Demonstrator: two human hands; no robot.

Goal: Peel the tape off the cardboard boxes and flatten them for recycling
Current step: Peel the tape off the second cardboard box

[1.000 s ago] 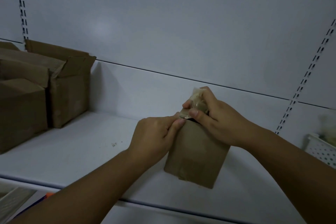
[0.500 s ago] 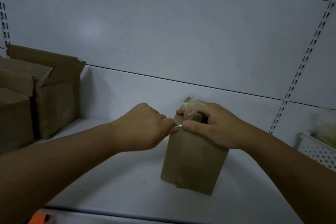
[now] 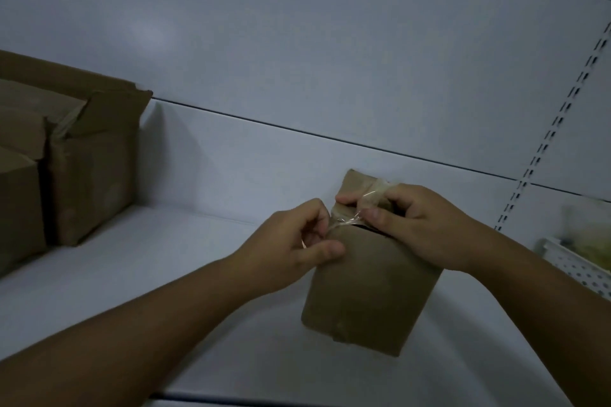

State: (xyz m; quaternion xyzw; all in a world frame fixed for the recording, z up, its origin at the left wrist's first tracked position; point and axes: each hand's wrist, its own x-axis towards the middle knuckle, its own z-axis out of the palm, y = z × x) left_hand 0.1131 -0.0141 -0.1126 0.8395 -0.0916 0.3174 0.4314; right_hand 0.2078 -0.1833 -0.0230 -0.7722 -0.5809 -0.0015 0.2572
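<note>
A small brown cardboard box (image 3: 367,291) stands upright on the white shelf (image 3: 165,274), right of centre. Clear tape (image 3: 355,215) runs over its top and is partly lifted. My left hand (image 3: 294,241) pinches the loose end of the tape at the box's upper left edge. My right hand (image 3: 420,225) grips the top of the box, thumb pressed on the tape near the flap seam. A dark gap shows between the top flap and the front face.
Two larger brown cardboard boxes (image 3: 76,158) with raised flaps stand at the far left of the shelf. A white perforated basket (image 3: 575,264) sits at the right edge. Slotted uprights (image 3: 555,122) run up the white back panel.
The tape has come further off the box top, stretched between my two hands. My left hand has shifted slightly down and left; the view has tilted a little.
</note>
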